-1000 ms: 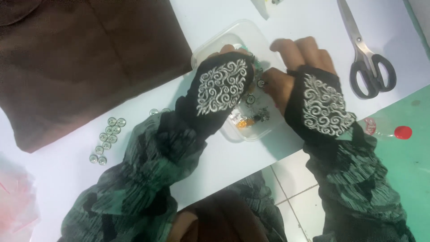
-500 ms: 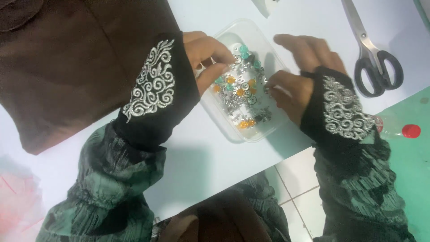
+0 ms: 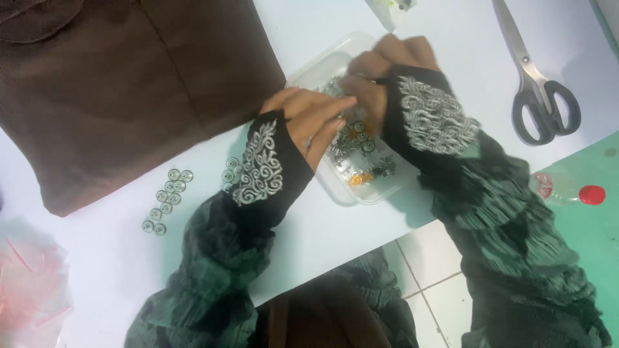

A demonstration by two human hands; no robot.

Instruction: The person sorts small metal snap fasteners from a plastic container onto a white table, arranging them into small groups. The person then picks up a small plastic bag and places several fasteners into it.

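both hands in button container

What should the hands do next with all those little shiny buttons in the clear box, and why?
Probably pinch one button and lift it out. Both the left hand and the right hand already have their fingers down in the clear box, among the small silver and orange pieces. A group of round buttons lies on the white table beside the brown cloth, so another may join them.

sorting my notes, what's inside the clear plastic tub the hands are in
The clear tub holds small round silver-rimmed buttons and a few orange bits. The left hand and right hand cover the far half, so what lies there is hidden.
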